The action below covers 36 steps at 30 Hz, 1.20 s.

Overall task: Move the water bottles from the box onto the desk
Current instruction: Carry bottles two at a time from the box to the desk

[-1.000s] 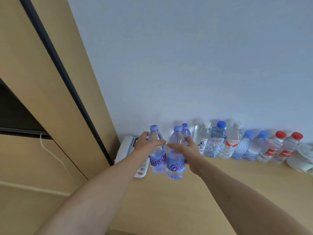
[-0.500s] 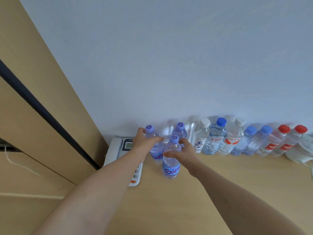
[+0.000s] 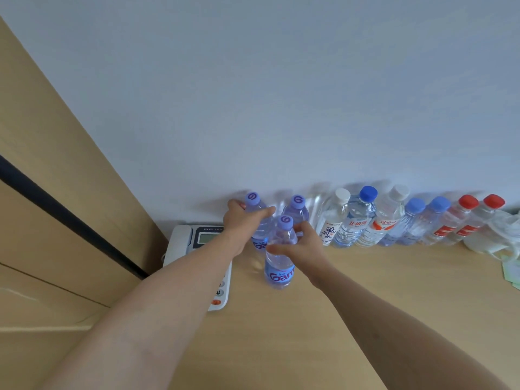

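Two purple-capped water bottles stand on the wooden desk (image 3: 365, 291). My left hand (image 3: 242, 220) grips the far-left bottle (image 3: 260, 220) near the wall. My right hand (image 3: 301, 243) grips the nearer bottle (image 3: 280, 266), which stands in front of the others. A third purple-capped bottle (image 3: 297, 211) stands behind it, by the wall. A row of several bottles (image 3: 394, 220) with white, blue and red caps runs to the right along the wall. The box is out of view.
A white desk telephone (image 3: 191, 240) lies left of the bottles, under my left forearm. A wooden cabinet panel (image 3: 56, 178) rises on the left. A white bag (image 3: 498, 235) and some papers (image 3: 510, 271) sit at the right edge.
Both hands carried their bottles forward and down towards the wall; the left bottle now stands beside the row, the right one in front of it.
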Each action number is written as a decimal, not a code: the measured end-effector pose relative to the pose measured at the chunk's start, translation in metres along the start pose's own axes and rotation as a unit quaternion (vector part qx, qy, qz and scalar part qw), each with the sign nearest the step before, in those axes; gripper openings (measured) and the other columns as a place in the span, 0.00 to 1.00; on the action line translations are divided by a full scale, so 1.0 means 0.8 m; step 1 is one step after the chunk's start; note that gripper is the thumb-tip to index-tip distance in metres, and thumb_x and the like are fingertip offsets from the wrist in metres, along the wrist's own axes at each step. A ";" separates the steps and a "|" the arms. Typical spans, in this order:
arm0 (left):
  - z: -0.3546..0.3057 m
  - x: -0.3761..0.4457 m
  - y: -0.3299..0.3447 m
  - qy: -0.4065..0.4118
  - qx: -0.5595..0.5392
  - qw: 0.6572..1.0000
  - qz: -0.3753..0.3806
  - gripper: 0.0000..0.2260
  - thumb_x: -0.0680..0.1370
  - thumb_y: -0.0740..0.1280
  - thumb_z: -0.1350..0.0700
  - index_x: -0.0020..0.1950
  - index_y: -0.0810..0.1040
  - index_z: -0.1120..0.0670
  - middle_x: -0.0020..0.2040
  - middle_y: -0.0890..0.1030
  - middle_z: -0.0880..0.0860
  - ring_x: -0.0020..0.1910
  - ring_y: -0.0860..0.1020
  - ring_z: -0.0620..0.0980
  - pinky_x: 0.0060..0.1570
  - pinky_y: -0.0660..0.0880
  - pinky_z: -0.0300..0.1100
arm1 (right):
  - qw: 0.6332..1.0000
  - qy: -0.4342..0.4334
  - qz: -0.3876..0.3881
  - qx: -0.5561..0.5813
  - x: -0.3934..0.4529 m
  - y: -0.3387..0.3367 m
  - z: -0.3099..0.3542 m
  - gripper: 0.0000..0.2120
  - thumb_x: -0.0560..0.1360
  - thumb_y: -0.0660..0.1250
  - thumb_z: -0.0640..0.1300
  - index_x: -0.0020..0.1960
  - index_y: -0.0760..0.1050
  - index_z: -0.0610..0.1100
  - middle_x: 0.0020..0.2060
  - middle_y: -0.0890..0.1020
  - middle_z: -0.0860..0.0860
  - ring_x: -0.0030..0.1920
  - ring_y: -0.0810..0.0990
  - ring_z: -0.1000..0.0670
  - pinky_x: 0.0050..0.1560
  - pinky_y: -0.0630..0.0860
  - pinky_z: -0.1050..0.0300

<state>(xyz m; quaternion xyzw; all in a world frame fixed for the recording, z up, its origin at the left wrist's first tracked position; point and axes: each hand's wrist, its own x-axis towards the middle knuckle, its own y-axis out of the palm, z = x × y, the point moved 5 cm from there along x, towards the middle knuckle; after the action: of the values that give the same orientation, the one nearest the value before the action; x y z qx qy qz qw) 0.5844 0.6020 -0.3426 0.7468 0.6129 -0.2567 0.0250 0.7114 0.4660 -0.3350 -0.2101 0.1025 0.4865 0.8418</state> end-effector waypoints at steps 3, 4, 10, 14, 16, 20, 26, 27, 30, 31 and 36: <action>-0.003 0.002 0.005 -0.002 -0.004 1.000 0.017 0.36 0.62 0.83 0.42 0.61 0.70 0.53 0.58 0.78 0.52 0.54 0.82 0.54 0.55 0.82 0.57 | 1.000 0.002 -0.005 -0.003 -0.002 0.001 0.001 0.30 0.58 0.82 0.47 0.55 0.74 0.43 0.54 0.81 0.45 0.55 0.83 0.45 0.57 0.81 0.45; -0.004 0.002 0.006 0.003 0.000 1.000 0.015 0.35 0.62 0.83 0.42 0.61 0.71 0.53 0.57 0.78 0.52 0.54 0.82 0.54 0.54 0.82 0.57 | 1.000 0.001 -0.008 -0.005 -0.003 0.002 0.001 0.30 0.57 0.82 0.47 0.55 0.74 0.43 0.53 0.81 0.45 0.54 0.83 0.45 0.56 0.81 0.46; -0.005 -0.003 0.016 0.025 0.024 0.999 0.037 0.37 0.58 0.82 0.38 0.59 0.70 0.52 0.57 0.78 0.51 0.52 0.81 0.52 0.54 0.81 0.53 | 0.997 -0.027 -0.023 -0.064 -0.008 0.007 0.005 0.31 0.57 0.84 0.46 0.55 0.74 0.45 0.51 0.81 0.46 0.53 0.82 0.46 0.55 0.81 0.45; -0.002 -0.004 0.015 0.011 0.021 0.997 0.068 0.40 0.57 0.81 0.35 0.60 0.69 0.51 0.58 0.77 0.50 0.54 0.80 0.51 0.50 0.80 0.49 | 0.995 -0.036 -0.041 -0.081 -0.011 0.013 0.006 0.30 0.58 0.85 0.46 0.53 0.72 0.45 0.50 0.81 0.48 0.52 0.82 0.46 0.55 0.80 0.43; 0.000 -0.005 0.015 0.002 0.021 0.996 0.089 0.41 0.58 0.81 0.34 0.61 0.68 0.51 0.59 0.77 0.51 0.54 0.80 0.50 0.46 0.78 0.47 | 0.995 -0.038 -0.044 -0.084 -0.012 0.015 0.007 0.31 0.59 0.85 0.45 0.54 0.72 0.44 0.50 0.81 0.47 0.52 0.81 0.46 0.56 0.80 0.43; 0.003 -0.008 0.014 -0.021 0.004 0.993 0.117 0.45 0.55 0.80 0.33 0.63 0.67 0.52 0.62 0.75 0.52 0.60 0.79 0.53 0.51 0.78 0.49 | 0.995 -0.035 -0.044 -0.080 -0.017 0.020 0.010 0.31 0.60 0.84 0.44 0.56 0.72 0.43 0.52 0.80 0.47 0.53 0.81 0.46 0.56 0.80 0.45; 0.004 -0.017 0.008 -0.041 -0.058 0.984 0.164 0.41 0.53 0.83 0.38 0.58 0.68 0.51 0.62 0.78 0.55 0.58 0.83 0.55 0.60 0.80 0.60 | 0.996 -0.031 -0.037 -0.075 -0.022 0.026 0.010 0.30 0.61 0.84 0.43 0.56 0.71 0.43 0.50 0.80 0.48 0.52 0.82 0.46 0.55 0.81 0.45; 0.004 -0.018 0.007 -0.042 -0.061 0.983 0.168 0.41 0.54 0.83 0.39 0.59 0.69 0.51 0.62 0.79 0.55 0.58 0.83 0.55 0.60 0.80 0.60 | 0.996 -0.032 -0.038 -0.073 -0.023 0.027 0.009 0.30 0.61 0.84 0.43 0.56 0.71 0.43 0.49 0.80 0.48 0.52 0.82 0.47 0.55 0.81 0.46; 0.004 -0.023 0.004 -0.039 -0.052 0.983 0.173 0.39 0.60 0.83 0.41 0.64 0.69 0.51 0.62 0.78 0.54 0.58 0.82 0.54 0.60 0.80 0.56 | 0.996 -0.033 -0.036 -0.072 -0.026 0.032 0.006 0.31 0.60 0.85 0.44 0.55 0.71 0.44 0.48 0.79 0.50 0.50 0.81 0.48 0.53 0.81 0.48; 0.005 -0.024 0.002 -0.037 -0.047 0.983 0.171 0.38 0.63 0.83 0.42 0.65 0.69 0.52 0.62 0.78 0.54 0.58 0.82 0.53 0.59 0.80 0.53 | 0.996 -0.034 -0.034 -0.072 -0.027 0.035 0.006 0.31 0.60 0.85 0.45 0.55 0.71 0.44 0.48 0.79 0.50 0.49 0.81 0.48 0.51 0.81 0.49; 0.010 -0.034 -0.015 -0.039 -0.017 0.988 0.151 0.32 0.69 0.81 0.43 0.65 0.70 0.51 0.62 0.77 0.54 0.62 0.80 0.57 0.55 0.77 0.50 | 0.997 -0.033 -0.029 -0.063 -0.029 0.043 0.002 0.31 0.60 0.86 0.45 0.54 0.70 0.46 0.49 0.79 0.51 0.49 0.82 0.49 0.51 0.81 0.49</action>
<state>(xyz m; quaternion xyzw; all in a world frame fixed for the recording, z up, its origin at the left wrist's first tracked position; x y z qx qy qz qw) 0.5672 0.5780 -0.3348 0.8199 0.4956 -0.2686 0.0997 0.6695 0.4636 -0.3336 -0.2496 0.0375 0.4741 0.8435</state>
